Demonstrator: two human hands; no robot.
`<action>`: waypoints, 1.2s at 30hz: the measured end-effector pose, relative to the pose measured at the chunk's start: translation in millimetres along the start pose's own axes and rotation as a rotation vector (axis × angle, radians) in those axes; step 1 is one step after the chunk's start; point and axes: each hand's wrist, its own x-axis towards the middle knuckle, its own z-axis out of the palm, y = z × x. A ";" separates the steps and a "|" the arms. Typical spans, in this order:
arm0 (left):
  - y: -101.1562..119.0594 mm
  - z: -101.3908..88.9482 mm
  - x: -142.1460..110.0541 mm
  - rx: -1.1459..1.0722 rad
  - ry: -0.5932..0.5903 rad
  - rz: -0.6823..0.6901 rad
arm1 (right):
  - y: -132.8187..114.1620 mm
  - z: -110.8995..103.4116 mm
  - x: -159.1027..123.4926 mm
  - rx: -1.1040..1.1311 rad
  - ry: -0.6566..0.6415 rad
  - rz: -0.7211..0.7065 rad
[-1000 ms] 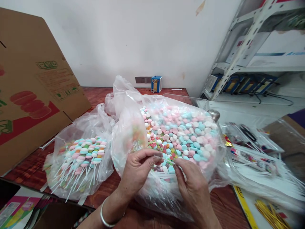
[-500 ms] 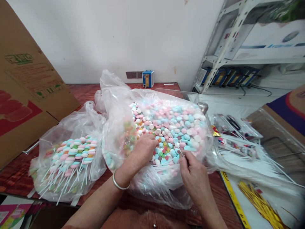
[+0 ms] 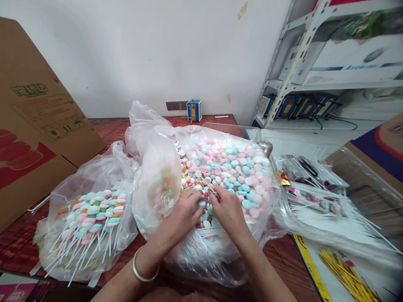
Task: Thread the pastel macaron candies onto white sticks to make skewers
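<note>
Both bare forearms [image 3: 262,268] angle forward and inward; the left hand [image 3: 184,213], fingers curled, sits just beside the right hand [image 3: 229,209], whose thumb and fingers pinch together.

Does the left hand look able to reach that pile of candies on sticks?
Probably yes: the pile looks uncovered, with just crumpled bag plastic between it and the left hand.

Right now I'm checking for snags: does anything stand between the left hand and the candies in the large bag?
Nothing visible blocks the left hand from the candies just beyond it, exposed at the opening. A fold of the plastic bag covers others to its left; the right hand, holding a white stick, is close on its right.
</note>
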 end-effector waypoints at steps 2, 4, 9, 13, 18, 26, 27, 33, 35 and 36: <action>-3.8 -6.7 -4.7 -0.344 0.118 -0.192 | -7.1 10.7 12.9 -0.014 -0.016 -0.008; -8.2 -11.8 -6.5 -0.642 0.201 -0.368 | -11.6 20.8 22.4 -0.031 -0.022 -0.002; -15.6 -16.3 -1.4 -0.999 0.390 -0.605 | -6.3 33.3 30.2 0.016 -0.012 -0.036; -13.8 -17.5 5.5 -1.122 0.419 -0.672 | 3.2 28.4 21.1 0.140 0.062 -0.035; -5.4 -14.2 11.7 -1.263 0.369 -0.647 | -0.1 20.7 -1.4 0.335 0.131 -0.082; 8.1 -7.6 15.0 -1.237 0.286 -0.541 | -9.3 19.2 -9.6 0.417 0.200 -0.154; 9.1 -7.2 14.9 -1.218 0.280 -0.533 | -10.3 18.9 -8.9 0.411 0.204 -0.161; 8.4 -4.9 14.2 -1.167 0.295 -0.505 | -14.7 15.7 -7.5 0.381 0.178 -0.197; 4.6 -4.3 14.7 -1.165 0.332 -0.549 | -15.1 10.3 -11.8 0.375 0.157 -0.191; 2.0 -4.0 15.1 -1.162 0.349 -0.572 | -14.9 6.7 -15.6 0.355 0.144 -0.178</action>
